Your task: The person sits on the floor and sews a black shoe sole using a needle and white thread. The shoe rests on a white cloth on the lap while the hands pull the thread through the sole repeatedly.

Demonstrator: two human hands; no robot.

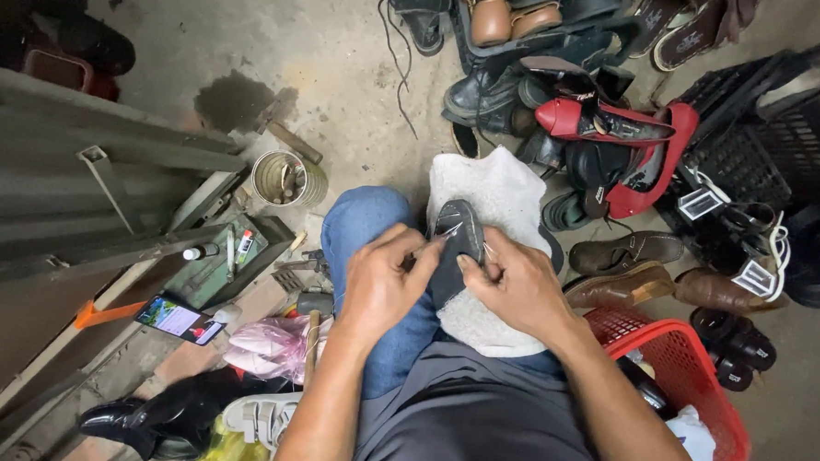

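Fingers of the left hand pinch the dark shoe at its edge; the right hand closes on thin thread beside it. The shoe rests on a white cloth over the lap. Stitching looks partly done, with the thread not yet cut. Red basket sits right of the shoe.

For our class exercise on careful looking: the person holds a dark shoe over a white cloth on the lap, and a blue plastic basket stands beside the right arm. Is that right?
One detail is wrong: the basket beside the right arm is red, not blue, as the head view shows. The rest holds: both the left hand and the right hand hold the dark shoe over the white cloth on the lap.
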